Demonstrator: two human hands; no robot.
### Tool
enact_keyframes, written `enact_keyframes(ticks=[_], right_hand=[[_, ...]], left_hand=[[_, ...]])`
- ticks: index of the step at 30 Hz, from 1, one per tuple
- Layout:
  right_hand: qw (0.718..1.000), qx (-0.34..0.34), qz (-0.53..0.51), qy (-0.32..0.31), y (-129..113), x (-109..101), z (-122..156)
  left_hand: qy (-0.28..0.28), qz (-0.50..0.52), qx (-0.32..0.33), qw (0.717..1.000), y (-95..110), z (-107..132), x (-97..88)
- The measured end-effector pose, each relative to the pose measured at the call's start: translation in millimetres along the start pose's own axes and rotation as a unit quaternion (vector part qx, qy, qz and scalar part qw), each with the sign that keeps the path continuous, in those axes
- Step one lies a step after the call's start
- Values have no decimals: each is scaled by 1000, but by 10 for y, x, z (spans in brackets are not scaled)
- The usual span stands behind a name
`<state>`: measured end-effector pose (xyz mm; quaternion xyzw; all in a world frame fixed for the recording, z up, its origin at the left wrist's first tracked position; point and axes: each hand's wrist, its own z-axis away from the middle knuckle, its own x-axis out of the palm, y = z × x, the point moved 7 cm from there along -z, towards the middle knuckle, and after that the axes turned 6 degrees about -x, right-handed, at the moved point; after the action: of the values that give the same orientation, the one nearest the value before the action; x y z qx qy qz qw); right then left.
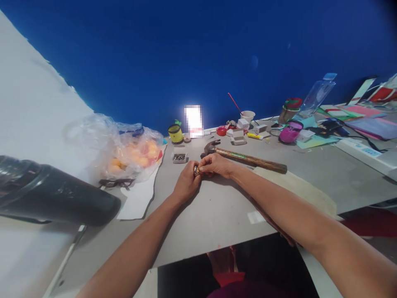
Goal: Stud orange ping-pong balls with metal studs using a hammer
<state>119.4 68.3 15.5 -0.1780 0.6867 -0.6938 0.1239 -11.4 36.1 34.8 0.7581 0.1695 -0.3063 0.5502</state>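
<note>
- left hand (187, 180): grip closed around a small shiny piece (196, 170), over the worktop (214, 219).
- right hand (216, 165): fingertips at the piece; cannot tell whether this grip is closed.
- drop risk: uneven finger pressure could squeeze the piece out.
- spill risk: a leftward knock could tip the open box (180, 158) of metal bits nearby.
- strike risk: a forward reach could shift the hammer (252, 159).
</note>
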Motion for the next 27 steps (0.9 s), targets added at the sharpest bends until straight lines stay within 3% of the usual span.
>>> enact_keyframes(ticks=[13,18,21,23,24,27], right_hand=[[994,-44,94,18,-156,142,62],[998,-36,51,4,-130,164,59],[992,-39,116,28,-194,71,46],[964,-60,237,105,-320,-120,59],[934,-73,313,153,-405,-235,82],[805,-67,537,244,-585,-517,167]], left_hand=[[54,-54,17,997,-20,46,31],[60,-1,5,998,-16,44,-14],[56,33,-34,997,-68,13,-40],[62,47,-55,995,-108,-6,-67],[66,54,-63,994,-127,-14,-82],[71,75,-82,991,-176,-33,-119]])
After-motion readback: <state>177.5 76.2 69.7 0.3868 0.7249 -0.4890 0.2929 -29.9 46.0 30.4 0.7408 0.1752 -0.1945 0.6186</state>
